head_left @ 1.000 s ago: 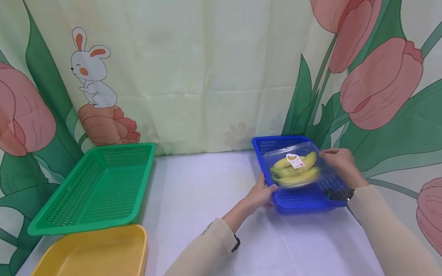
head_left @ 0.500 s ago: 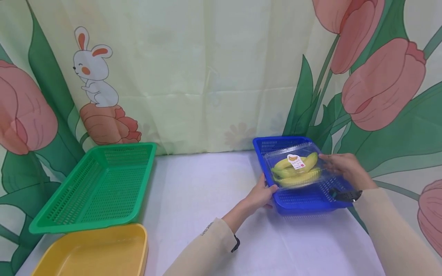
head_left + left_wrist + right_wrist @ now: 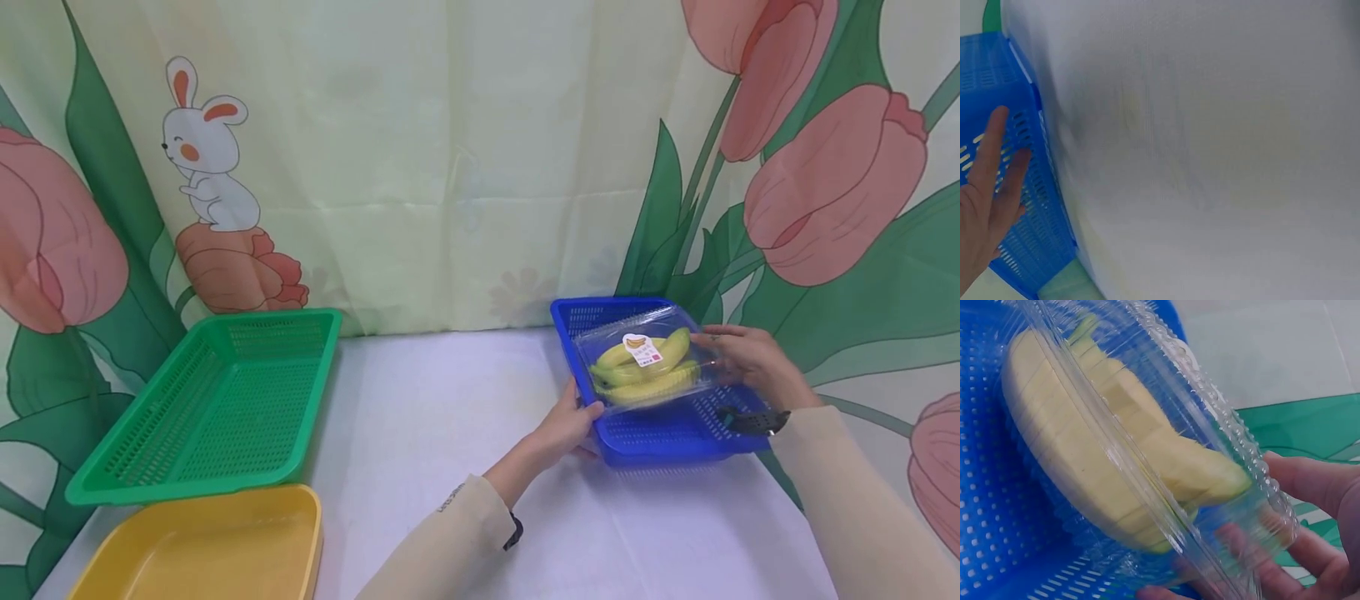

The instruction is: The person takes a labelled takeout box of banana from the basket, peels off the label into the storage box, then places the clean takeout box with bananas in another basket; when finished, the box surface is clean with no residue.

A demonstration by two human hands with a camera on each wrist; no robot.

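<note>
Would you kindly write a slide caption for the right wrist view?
Bananas in a clear plastic container, one end of it in the right hand's grip, with a perforated blue basket behind.

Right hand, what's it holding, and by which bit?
The right hand holds the clear, rectangular plastic box of yellow-green bananas by the short end nearest that hand.

We see a pale, faintly creased fabric backdrop [image 3: 517, 125] hanging behind a white-covered table [image 3: 435, 417], printed with large pink tulips [image 3: 832, 187] at both sides, broad green leaves [image 3: 656, 221] and a white rabbit [image 3: 213, 192] toward the left, all in soft light.
</note>
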